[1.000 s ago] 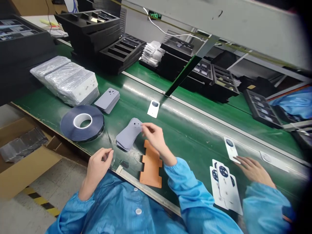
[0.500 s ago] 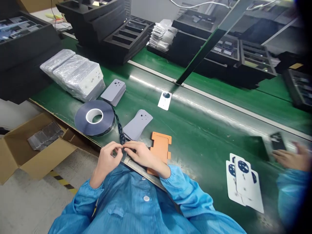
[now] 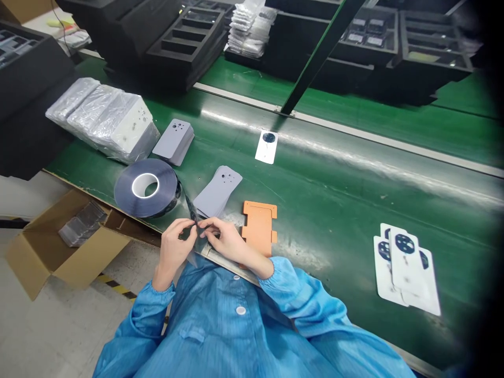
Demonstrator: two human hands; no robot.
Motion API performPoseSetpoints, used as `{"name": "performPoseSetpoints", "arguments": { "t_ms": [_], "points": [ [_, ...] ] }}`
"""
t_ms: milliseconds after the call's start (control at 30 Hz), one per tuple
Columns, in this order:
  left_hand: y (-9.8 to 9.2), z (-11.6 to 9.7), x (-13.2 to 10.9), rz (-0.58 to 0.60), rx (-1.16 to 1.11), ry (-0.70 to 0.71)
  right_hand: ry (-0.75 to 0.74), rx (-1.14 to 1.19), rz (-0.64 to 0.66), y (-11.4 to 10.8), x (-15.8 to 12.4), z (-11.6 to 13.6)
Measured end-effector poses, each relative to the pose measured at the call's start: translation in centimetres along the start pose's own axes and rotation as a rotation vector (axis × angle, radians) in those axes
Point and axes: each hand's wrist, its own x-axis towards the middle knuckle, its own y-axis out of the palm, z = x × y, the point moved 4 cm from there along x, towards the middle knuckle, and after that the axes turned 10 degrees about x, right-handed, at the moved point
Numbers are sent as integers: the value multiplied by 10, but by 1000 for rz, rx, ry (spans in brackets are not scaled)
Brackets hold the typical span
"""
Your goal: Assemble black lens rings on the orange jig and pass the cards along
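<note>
My left hand [image 3: 176,248] pinches the strip of dark round stickers [image 3: 188,200] near the table's front edge. Thumb and forefinger of my right hand [image 3: 225,241] close at the strip's other side, almost meeting the left fingertips. The strip runs back to a large sticker roll [image 3: 128,202] with a white core, lying flat on the left. A clear end of film hangs below my fingers. Just beyond the hands is a fanned stack of grey phone-shaped cards [image 3: 216,193]. An orange jig plate [image 3: 259,226] rests right of my right hand, partly under the forearm.
Plastic-wrapped stacks [image 3: 102,118] and another grey card stack [image 3: 173,140] stand behind the roll. One white card [image 3: 266,149] lies mid-table; several overlapping white cards [image 3: 417,278] lie at right. Black trays [image 3: 189,42] and a slanted post [image 3: 315,63] stand behind. An open carton [image 3: 86,252] sits below left.
The view has shifted, and the co-worker's hand at the right has gone out of view. My fingers stay at the strip, which now stands more on edge between them.
</note>
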Motion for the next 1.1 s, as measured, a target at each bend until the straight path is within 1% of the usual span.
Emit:
{"name": "performPoseSetpoints", "arguments": {
  "t_ms": [200, 333, 433, 567, 633, 667, 733, 800, 833, 900, 1000, 1100],
  "points": [
    [-2, -3, 1, 28, -1, 6, -20, -27, -2, -1, 1, 5],
    [-1, -1, 3, 1, -7, -8, -33, 4, -12, 0, 1, 1],
    [-7, 8, 3, -77, -31, -92, -41, 5, -22, 0, 2, -1],
    [-26, 23, 2, -246, -111, -291, -77, -31, -43, -3, 2, 1],
    [-36, 24, 2, -304, -190, -330, -107, -54, -47, -4, 1, 3],
    [-38, 21, 3, -305, -246, -333, -119, -56, -50, -4, -1, 5],
    [-37, 11, 5, -246, -360, -330, -118, -30, -51, -5, -5, 8],
    [-29, -5, 9, -134, -434, -320, -76, 28, -79, -9, -9, 11],
    [-24, -15, 11, -80, -450, -308, -45, 68, -112, -14, -12, 13],
    [-11, -35, 14, 15, -450, -275, 16, 174, -210, -30, -20, 16],
    [10, -61, 20, 131, -406, -223, 74, 326, -351, -62, -34, 20],
    [34, -81, 24, 231, -390, -175, 103, 349, -436, -91, -50, 22]
  ]
}}
